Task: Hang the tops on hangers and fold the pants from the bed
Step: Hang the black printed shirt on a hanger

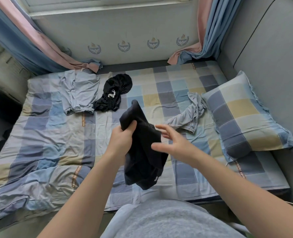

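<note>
My left hand (pixel 123 138) grips a dark navy garment (pixel 144 155) near its top edge and holds it up over the middle of the bed (pixel 44 134). The cloth hangs down in folds, a small white mark near its lower right. My right hand (pixel 173 141) hovers just right of the garment, fingers spread and holding nothing. Farther back on the checked sheet lie a light grey-blue garment (pixel 78 93), spread flat, and a crumpled black garment (pixel 114 93) with a white label. A second crumpled light grey garment (pixel 188 115) lies to the right.
A checked pillow (pixel 241 114) lies at the right side of the bed beside a grey padded wall (pixel 271 66). Blue and pink curtains (pixel 39 43) hang at both back corners, their ends resting on the mattress. A dark gap runs along the bed's left edge.
</note>
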